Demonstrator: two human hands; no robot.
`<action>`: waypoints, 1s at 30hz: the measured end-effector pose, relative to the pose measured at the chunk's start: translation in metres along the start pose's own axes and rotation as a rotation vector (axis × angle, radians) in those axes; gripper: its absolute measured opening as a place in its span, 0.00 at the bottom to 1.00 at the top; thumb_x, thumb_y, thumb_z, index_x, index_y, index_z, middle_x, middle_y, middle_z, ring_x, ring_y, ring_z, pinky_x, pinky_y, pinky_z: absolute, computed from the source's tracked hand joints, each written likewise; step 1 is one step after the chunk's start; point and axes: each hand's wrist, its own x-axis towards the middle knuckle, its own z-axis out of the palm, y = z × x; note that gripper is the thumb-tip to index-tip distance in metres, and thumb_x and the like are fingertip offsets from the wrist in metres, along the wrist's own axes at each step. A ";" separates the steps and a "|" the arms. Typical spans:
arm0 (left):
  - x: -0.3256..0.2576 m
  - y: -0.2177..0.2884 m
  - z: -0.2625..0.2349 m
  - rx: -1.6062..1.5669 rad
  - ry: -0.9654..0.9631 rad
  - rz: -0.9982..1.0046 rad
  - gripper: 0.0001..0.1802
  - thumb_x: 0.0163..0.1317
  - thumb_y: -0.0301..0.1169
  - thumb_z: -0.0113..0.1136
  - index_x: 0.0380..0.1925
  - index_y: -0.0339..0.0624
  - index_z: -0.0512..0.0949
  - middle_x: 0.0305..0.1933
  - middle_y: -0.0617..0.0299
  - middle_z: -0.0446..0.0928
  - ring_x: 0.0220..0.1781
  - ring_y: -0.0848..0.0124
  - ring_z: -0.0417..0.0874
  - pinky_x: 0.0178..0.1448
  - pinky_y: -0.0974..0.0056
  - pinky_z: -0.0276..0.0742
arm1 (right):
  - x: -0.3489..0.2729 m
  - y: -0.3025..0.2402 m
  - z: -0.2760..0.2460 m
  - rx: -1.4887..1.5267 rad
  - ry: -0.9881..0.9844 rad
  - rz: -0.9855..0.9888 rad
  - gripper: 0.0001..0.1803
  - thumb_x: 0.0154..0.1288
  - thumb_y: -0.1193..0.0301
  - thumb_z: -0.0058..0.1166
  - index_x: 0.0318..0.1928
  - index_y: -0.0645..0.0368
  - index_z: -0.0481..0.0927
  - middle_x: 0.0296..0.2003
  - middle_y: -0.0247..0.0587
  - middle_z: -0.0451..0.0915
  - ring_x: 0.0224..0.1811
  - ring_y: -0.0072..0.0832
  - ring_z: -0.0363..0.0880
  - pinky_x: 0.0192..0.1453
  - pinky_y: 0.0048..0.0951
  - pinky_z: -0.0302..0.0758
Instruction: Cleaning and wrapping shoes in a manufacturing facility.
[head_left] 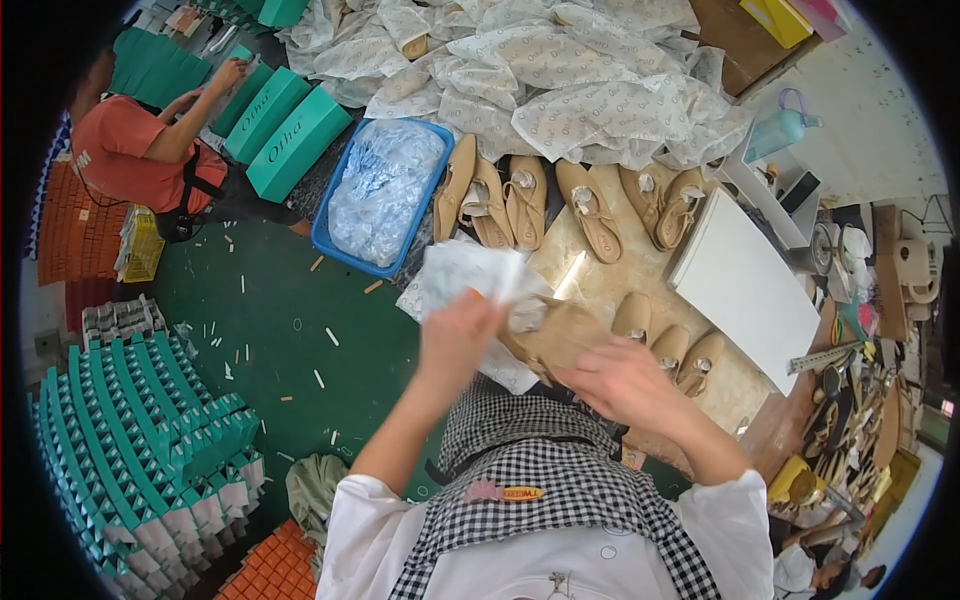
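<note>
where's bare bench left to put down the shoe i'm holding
One bare strip of tan benchtop lies between the row of tan shoes and the three shoes near your right hand, left of the white board. Behind the row, tissue-wrapped pairs crowd everything; the blue tray is full.

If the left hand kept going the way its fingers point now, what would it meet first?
Probably the white tissue paper that the left hand already grips; past it, the blue tray of plastic bags. Depth is unclear.
</note>
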 end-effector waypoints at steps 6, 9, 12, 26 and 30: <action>-0.038 0.020 -0.020 -0.323 0.011 -0.191 0.12 0.54 0.27 0.64 0.17 0.35 0.73 0.17 0.61 0.69 0.16 0.70 0.65 0.21 0.66 0.60 | 0.102 -0.005 0.070 1.960 0.425 0.712 0.14 0.67 0.71 0.46 0.50 0.65 0.76 0.42 0.38 0.79 0.42 0.25 0.77 0.46 0.26 0.73; -0.002 -0.015 -0.090 -0.367 0.341 -0.370 0.13 0.56 0.23 0.61 0.16 0.31 0.72 0.16 0.71 0.65 0.20 0.82 0.60 0.24 0.71 0.55 | 0.218 0.028 0.033 1.590 0.581 0.171 0.16 0.65 0.68 0.51 0.50 0.63 0.76 0.43 0.37 0.79 0.44 0.19 0.75 0.49 0.24 0.72; 0.016 -0.045 -0.139 -0.524 0.569 -0.496 0.13 0.58 0.23 0.59 0.16 0.30 0.73 0.18 0.72 0.64 0.22 0.84 0.60 0.25 0.73 0.55 | 0.243 0.002 0.019 1.369 0.602 -0.025 0.16 0.63 0.68 0.56 0.48 0.64 0.77 0.45 0.39 0.79 0.46 0.17 0.75 0.52 0.24 0.71; 0.049 -0.045 -0.093 -0.243 0.118 -0.200 0.10 0.55 0.24 0.63 0.21 0.30 0.73 0.16 0.63 0.61 0.19 0.76 0.59 0.23 0.69 0.54 | 0.176 0.191 0.175 -0.152 0.472 0.754 0.14 0.59 0.67 0.50 0.42 0.60 0.81 0.29 0.49 0.81 0.34 0.49 0.80 0.42 0.42 0.77; 0.043 -0.064 -0.078 -0.011 0.097 -0.127 0.08 0.57 0.29 0.61 0.24 0.35 0.76 0.19 0.56 0.67 0.18 0.62 0.67 0.23 0.63 0.61 | 0.116 0.155 0.063 0.248 0.380 0.656 0.16 0.61 0.70 0.46 0.47 0.58 0.80 0.31 0.47 0.82 0.32 0.38 0.80 0.38 0.34 0.75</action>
